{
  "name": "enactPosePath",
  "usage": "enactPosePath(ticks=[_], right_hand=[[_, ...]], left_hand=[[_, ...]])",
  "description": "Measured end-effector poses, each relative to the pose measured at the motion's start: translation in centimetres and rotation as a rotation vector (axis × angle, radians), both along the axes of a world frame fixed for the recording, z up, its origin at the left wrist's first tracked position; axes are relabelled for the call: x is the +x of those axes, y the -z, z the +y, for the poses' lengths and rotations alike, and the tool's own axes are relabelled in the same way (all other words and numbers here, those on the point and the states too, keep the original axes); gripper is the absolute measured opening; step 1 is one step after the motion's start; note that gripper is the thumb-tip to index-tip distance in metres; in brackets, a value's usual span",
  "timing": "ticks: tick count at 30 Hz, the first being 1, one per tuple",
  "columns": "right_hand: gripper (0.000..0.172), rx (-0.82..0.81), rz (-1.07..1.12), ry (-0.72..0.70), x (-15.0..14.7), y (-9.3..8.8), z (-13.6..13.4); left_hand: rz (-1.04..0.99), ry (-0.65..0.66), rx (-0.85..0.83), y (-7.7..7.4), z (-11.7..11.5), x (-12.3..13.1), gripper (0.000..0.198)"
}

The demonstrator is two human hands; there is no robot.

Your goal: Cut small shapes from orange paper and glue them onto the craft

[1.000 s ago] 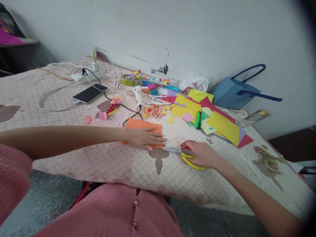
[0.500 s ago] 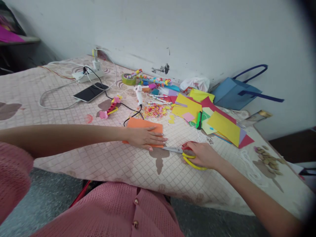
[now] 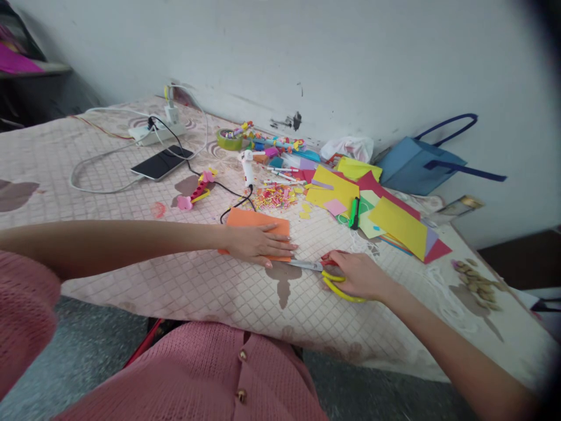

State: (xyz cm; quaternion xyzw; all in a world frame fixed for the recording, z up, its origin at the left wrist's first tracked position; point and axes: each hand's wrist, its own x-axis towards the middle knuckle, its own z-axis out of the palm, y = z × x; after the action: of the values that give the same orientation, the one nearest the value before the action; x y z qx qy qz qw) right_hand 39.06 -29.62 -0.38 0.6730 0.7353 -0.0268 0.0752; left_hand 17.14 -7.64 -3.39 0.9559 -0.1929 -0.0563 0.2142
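My left hand [image 3: 256, 242] lies flat across an orange sheet [image 3: 258, 219] on the table, fingers stretched out to the right. Held in my right hand [image 3: 357, 272] is a pair of scissors [image 3: 311, 265] with red and yellow handles. Its blades point left, with the tips at the sheet's lower right edge, close to my left fingertips. Whether the blades overlap the sheet, I cannot tell. Just behind the sheet lie a white glue gun [image 3: 248, 168] with a black cord and a heap of small coloured paper bits [image 3: 276, 197].
Coloured sheets [image 3: 398, 225] and a green cutter [image 3: 355, 213] lie to the right, with a blue bag [image 3: 421, 165] behind them. Left are a phone [image 3: 162, 164], a power strip [image 3: 158, 133] with loose cables and a pink craft piece [image 3: 197, 192]. Peanuts [image 3: 477, 283] lie far right.
The scissors and my right hand have shifted very slightly to the left. My left hand stays on the orange sheet.
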Motion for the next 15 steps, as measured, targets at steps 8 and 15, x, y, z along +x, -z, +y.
enactPosePath(ticks=[8, 15], right_hand=[[0.040, 0.013, -0.017, -0.004, 0.47, 0.34, -0.29], [0.043, 0.005, -0.003, -0.006, -0.34, -0.11, 0.22]], left_hand=[[-0.060, 0.024, 0.022, 0.24, 0.03, -0.04, 0.055], [-0.030, -0.012, 0.003, 0.08, -0.10, -0.04, 0.053]])
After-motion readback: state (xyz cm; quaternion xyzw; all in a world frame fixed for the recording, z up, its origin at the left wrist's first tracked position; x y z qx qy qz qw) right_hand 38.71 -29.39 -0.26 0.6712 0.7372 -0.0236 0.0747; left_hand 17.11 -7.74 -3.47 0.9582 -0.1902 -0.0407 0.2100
